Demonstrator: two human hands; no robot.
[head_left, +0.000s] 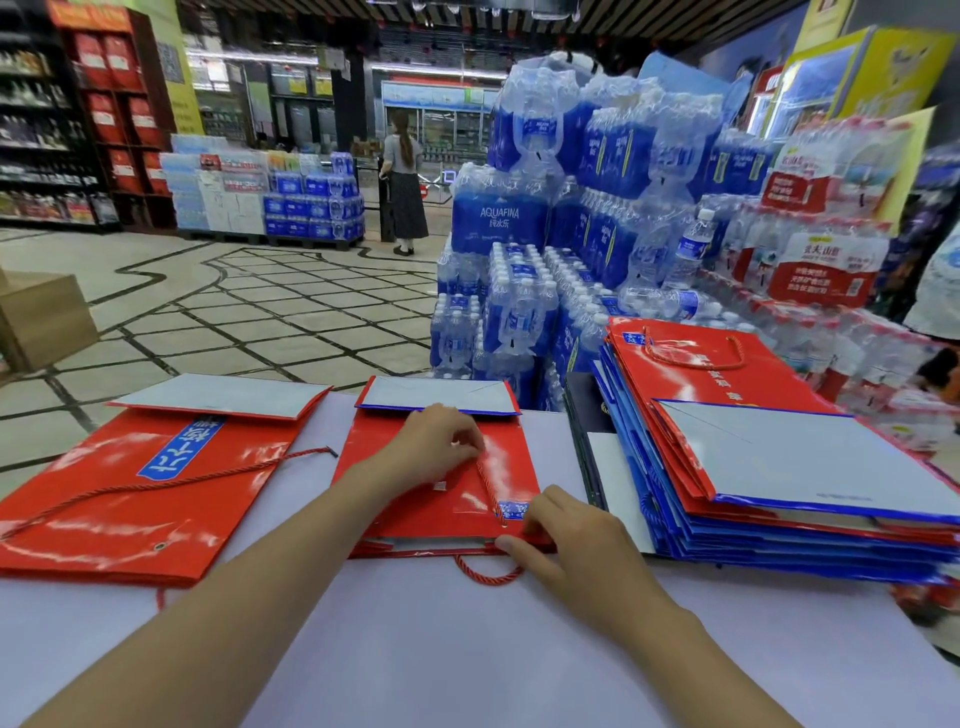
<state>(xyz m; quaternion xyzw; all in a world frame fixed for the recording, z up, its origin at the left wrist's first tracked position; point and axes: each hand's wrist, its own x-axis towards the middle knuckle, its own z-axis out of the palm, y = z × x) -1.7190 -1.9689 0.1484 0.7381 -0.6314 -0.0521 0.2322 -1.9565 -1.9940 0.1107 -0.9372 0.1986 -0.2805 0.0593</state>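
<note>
Head view, flat red bag: it is laid in the middle of the pale surface, with its grey bottom flap folded over at the far side.
Left hand: it is set on the bag's upper half, and its fingers are pinched together on a red cord, which is run down to an eyelet by the bag's near edge.
Right hand: it is placed at the bag's near right corner, where thumb and fingers are clamped on the edge, just beside the eyelet.
Cord loop: it is seen lying out from under the near edge, on the surface.
Left side: a second red bag is laid flat, apart from the first, with a loose cord stretched across it.
Right side: a stack of folded bags is piled close to the right hand, and a dark folder is lodged between the stack and the held bag.
Beyond the surface: packs of bottled water are heaped on the tiled floor, and a person is seen well apart, by the far shelves.
</note>
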